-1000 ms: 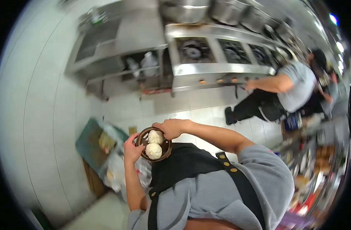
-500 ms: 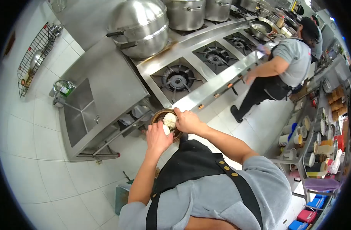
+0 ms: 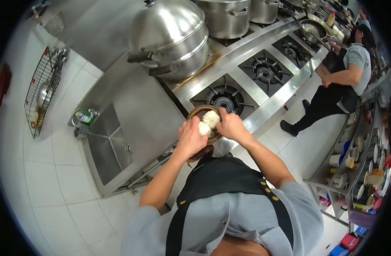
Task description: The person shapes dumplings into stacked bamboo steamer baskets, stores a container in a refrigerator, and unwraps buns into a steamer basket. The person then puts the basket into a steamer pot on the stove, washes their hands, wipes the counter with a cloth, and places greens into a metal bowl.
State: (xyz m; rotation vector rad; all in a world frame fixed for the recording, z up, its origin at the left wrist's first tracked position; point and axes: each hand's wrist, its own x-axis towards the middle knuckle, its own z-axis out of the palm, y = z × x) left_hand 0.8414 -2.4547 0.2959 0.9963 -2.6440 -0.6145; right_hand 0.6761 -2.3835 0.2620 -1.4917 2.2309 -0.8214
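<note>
A small round bamboo steamer basket (image 3: 195,112) is held in front of my apron, near the stove's front corner. Inside it lie white buns; one bun (image 3: 211,117) has a rough, pleated top and a smoother bun (image 3: 203,129) sits against my left fingers. My left hand (image 3: 192,137) is closed on the basket's left side. Around the right rim, my right hand (image 3: 232,127) grips with its thumb near the pleated bun. Below the basket shows a brown rounded thing (image 3: 201,154), its kind unclear. Fingers under the basket are hidden.
A large domed steamer pot (image 3: 170,38) stands on the stove, its black handles (image 3: 140,57) jutting out left. Beside me is a gas burner (image 3: 223,102). A steel counter with a sink (image 3: 108,145) lies left. A co-worker (image 3: 349,81) stands right, near shelves (image 3: 328,170).
I have come closer to the stove, carrying the basket forward in both hands. The co-worker appears farther off to the right, with an arm near the pan.
</note>
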